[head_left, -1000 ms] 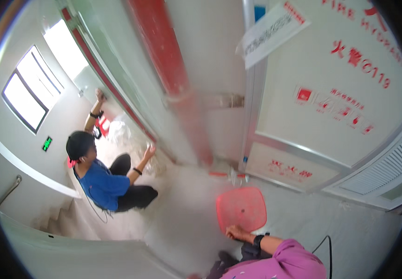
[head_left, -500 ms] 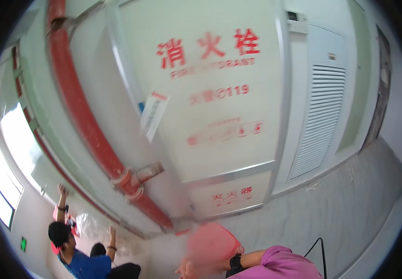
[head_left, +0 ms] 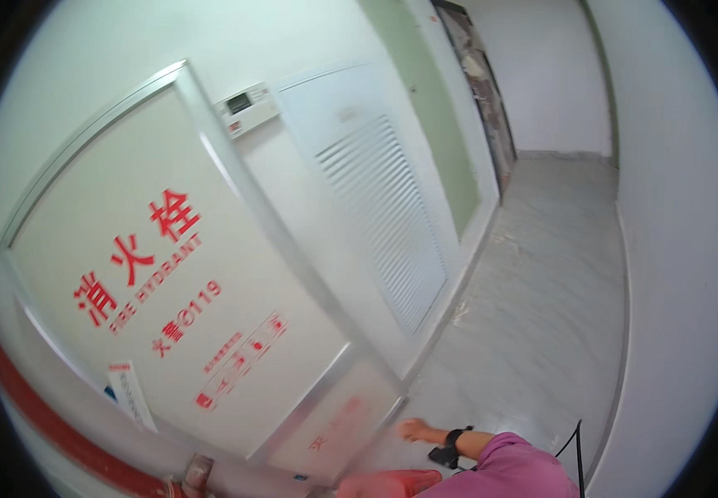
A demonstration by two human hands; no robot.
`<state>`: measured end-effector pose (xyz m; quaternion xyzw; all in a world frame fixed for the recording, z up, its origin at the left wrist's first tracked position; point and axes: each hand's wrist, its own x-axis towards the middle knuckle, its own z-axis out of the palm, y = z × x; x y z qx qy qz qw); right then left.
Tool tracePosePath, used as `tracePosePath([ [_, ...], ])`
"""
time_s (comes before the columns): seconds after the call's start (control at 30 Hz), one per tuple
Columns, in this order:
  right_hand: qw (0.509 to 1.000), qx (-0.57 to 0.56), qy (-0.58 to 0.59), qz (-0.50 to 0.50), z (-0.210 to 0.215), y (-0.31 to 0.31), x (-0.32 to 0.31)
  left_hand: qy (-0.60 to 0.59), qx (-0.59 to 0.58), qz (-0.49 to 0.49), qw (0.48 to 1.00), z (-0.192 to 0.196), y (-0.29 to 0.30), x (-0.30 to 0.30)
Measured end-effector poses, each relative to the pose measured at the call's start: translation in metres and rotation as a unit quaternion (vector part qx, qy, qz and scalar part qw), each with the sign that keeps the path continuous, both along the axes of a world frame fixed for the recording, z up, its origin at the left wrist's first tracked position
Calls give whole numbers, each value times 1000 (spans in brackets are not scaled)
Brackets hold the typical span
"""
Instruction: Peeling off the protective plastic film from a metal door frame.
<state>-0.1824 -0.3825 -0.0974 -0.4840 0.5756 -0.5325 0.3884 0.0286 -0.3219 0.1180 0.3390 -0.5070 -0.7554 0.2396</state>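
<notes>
1. The right hand [head_left: 413, 429], black band [head_left: 456, 436] at its wrist, reaches out to the left from a pink sleeve at the near edge. It is blurred, so I cannot tell how far its fingers are open, and it seems to hold nothing.
2. The left hand is out of view.
3. The red stool [head_left: 388, 483] sits just below that hand, near the foot of the white wall cabinet [head_left: 284, 415].
4. Judged from this, a firm hold on the stool's rim would serve best, keeping it off the cabinet door.
5. The louvred panel [head_left: 392, 241] lies farther right, along the grey floor [head_left: 541, 290].
</notes>
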Motion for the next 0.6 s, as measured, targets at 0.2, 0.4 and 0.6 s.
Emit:
tracePosePath([
  [0.2, 819, 157, 537, -128, -79, 184, -132, -44, 20, -130, 990, -21, -23, -44],
  [0.4, 801, 352, 465, -134, -84, 329, -92, -72, 43, -199, 976, -41, -41, -72],
  [0.6, 832, 302, 450, -118, -69, 269, -91, -87, 35, -220, 971, -46, -53, -94],
])
